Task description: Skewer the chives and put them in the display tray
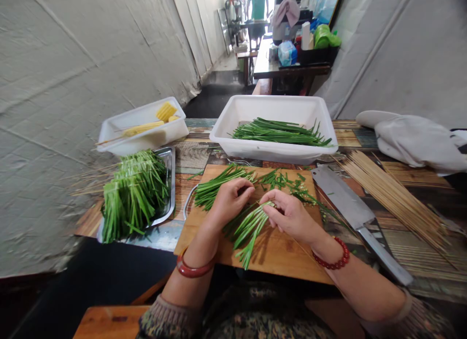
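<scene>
Green stems (pixel 251 228) make a small bunch over the wooden board (pixel 199 234), with the pale ends up by the right hand (pixel 288 216). That hand has its thumb and fingers pinched together on those ends. What looks like a thin stick (pixel 305 250) pokes out below it. The left hand (pixel 230 203) is close by, its fingers curled in and the thumb near them; I cannot tell if it has hold of anything. It seems the step in hand is putting stems on a stick, like the bunches on sticks (pixel 134 186) in the metal tray (pixel 171 183) on the left. The next move calls for holding the stems flat and side by side, and minding the stick's sharp point. More loose stems (pixel 219 186) lie on the board by the left hand. To the right, a big knife (pixel 345 200) and a pile of sticks (pixel 392 198) rest on the surface (pixel 191 156).
</scene>
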Available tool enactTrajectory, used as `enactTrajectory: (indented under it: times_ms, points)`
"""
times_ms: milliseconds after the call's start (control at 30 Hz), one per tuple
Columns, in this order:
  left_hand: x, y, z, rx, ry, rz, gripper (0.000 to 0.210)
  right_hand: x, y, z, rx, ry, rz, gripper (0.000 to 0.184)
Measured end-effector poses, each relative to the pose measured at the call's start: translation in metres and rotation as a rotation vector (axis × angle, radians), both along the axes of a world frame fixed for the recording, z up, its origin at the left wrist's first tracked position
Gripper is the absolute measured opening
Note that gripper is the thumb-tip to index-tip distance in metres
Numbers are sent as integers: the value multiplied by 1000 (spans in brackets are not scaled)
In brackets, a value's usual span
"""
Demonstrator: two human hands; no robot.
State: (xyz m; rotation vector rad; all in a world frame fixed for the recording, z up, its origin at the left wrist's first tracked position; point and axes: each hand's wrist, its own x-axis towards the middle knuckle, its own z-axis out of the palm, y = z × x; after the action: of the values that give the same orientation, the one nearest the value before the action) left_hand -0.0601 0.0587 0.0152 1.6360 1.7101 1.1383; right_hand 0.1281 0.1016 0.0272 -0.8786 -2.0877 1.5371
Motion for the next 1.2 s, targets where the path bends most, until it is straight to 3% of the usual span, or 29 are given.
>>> enactTrajectory:
  times_ms: [167,333,433,533,633,733,1200]
  points:
    - [-2,-3,-1,-49,316,-198,11,1,0,2,-13,-3,-35,9]
    - [0,-4,-2,-19,445,-245,9,0,-1,6,-14,-4,-69,11]
    - [0,-3,-2,-8,305,-179,10,-1,0,5,-18,-1,-88,12]
    - [1,-2,0,2,31,-68,8,-1,1,2,-14,-1,-113,14]
    - [4,-2,4,-17,-257,-64,7,0,1,2,-21,3,-121,18]
    - [7,-3,6,-53,-417,-67,9,0,1,4,-29,6,-120,25]
    - [7,-4,13,-86,-453,-96,14,0,2,5,25,21,-147,25]
